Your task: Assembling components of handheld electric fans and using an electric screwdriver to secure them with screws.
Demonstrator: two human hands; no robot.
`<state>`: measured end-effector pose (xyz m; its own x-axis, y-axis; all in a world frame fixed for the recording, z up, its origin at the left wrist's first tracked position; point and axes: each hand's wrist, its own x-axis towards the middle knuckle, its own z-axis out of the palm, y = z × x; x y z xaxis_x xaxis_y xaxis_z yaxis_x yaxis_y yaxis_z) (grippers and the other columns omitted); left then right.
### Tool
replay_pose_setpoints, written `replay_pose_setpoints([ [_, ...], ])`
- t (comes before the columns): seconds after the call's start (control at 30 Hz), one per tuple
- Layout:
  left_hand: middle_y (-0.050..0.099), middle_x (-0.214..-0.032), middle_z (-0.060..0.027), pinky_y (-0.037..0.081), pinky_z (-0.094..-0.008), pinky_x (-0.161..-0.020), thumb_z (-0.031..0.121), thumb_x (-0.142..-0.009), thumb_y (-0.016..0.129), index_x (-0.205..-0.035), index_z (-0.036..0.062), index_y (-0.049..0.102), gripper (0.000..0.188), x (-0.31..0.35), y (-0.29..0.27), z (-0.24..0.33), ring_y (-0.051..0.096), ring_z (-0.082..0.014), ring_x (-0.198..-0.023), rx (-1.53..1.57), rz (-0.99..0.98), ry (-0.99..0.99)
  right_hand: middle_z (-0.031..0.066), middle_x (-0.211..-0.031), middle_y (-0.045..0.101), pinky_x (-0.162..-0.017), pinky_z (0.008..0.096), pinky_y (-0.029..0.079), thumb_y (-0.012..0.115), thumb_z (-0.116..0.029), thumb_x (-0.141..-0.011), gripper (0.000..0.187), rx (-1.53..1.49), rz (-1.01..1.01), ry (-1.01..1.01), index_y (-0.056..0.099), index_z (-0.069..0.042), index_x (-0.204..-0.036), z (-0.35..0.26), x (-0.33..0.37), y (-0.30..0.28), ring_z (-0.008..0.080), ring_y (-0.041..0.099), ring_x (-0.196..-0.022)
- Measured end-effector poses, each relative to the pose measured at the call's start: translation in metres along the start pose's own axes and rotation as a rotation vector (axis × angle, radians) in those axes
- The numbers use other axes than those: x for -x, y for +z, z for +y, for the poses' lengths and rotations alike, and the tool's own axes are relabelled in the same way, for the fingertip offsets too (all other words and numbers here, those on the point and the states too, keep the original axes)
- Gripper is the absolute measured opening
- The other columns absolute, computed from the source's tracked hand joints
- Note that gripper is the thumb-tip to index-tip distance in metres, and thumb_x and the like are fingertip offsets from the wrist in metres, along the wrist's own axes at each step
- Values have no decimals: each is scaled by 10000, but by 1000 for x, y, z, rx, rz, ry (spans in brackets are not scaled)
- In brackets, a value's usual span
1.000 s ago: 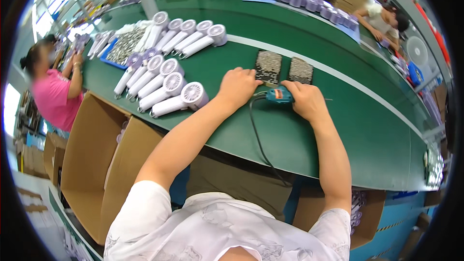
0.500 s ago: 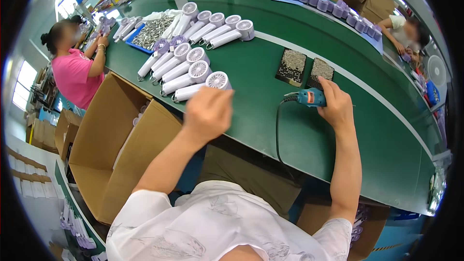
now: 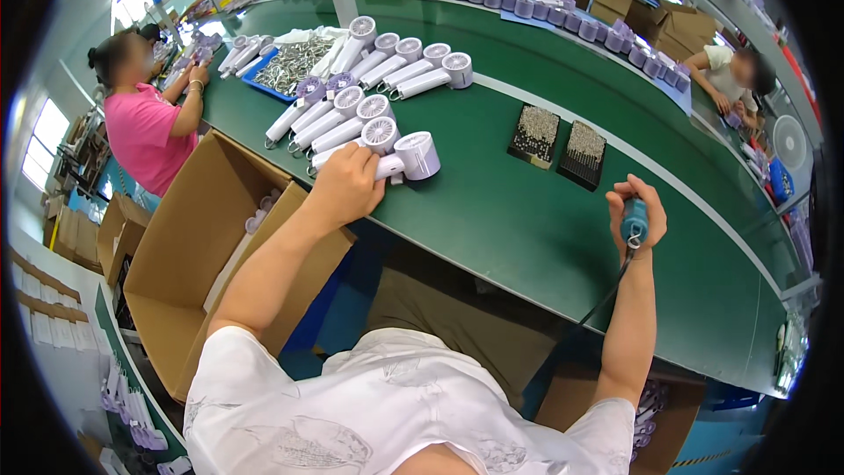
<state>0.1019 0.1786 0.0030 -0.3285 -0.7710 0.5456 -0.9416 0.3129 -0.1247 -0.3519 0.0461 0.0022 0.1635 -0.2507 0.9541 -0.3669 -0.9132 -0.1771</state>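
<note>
My left hand (image 3: 345, 183) is closed around the handle of a white and lilac handheld fan (image 3: 417, 157), whose round head points right at the near end of the row. Beside it, several more handheld fans (image 3: 376, 107) lie side by side on the green table, heads to the right, with metal loops at their handle ends. In my right hand (image 3: 649, 211) is a teal corded electric screwdriver (image 3: 634, 220), gripped in the curled fingers, its black cord trailing toward the table edge. Ahead of that hand stand two black screw trays (image 3: 581, 158) (image 3: 534, 136) covered with small silver screws.
A blue tray (image 3: 264, 86) heaped with metal clips stands beyond the fans. An open cardboard box (image 3: 189, 237) is by the table's left edge. One person in pink (image 3: 149, 127) works at the left, another person (image 3: 730, 79) at the far right. Lilac parts (image 3: 563, 16) line the far belt.
My left hand has come down to the near fan and taken hold of its handle, turning its head. My right hand has drawn the screwdriver nearer and right, away from the screw trays, and turned it.
</note>
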Motion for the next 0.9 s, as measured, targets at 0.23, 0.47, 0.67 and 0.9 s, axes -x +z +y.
replay_pose_setpoints([
  [0.23, 729, -917, -92, 507, -288, -688, 182, -1005, 681, -999, -60, 737, 248, -59, -18, 75, 664, -128, -752, 1247, -87, -736, 114, -871, 734, -509, 255, 540, 896, -8, -752, 393, 26, -36, -125, 686, -23, -1083, -43, -18, 15, 166, 670, -628],
  [0.47, 738, -1057, -143, 605, -357, -769, 224, -1017, 687, -1145, -111, 706, 359, -127, 10, 146, 718, -187, -885, 1878, 158, -820, 196, -1077, 731, -570, 305, 542, 928, -146, -695, 505, -76, -171, -214, 709, 15, -1120, -70, -17, 29, 254, 715, -732],
  [0.67, 736, -977, -93, 560, -273, -652, 156, -948, 776, -1082, -74, 727, 271, -141, 17, 184, 702, -137, -833, 1930, 246, -931, 183, -1079, 731, -502, 267, 464, 879, -150, -781, 394, 200, -122, -281, 728, -7, -1116, -69, -9, 32, 176, 646, -618],
  [0.9, 717, -978, -83, 514, -261, -718, 101, -899, 824, -1098, -57, 683, 291, -147, 29, 191, 665, -127, -832, 2002, 381, -888, 208, -1121, 733, -507, 264, 471, 856, -105, -803, 374, 247, -67, -247, 718, 5, -1133, -64, -8, 34, 167, 645, -602],
])
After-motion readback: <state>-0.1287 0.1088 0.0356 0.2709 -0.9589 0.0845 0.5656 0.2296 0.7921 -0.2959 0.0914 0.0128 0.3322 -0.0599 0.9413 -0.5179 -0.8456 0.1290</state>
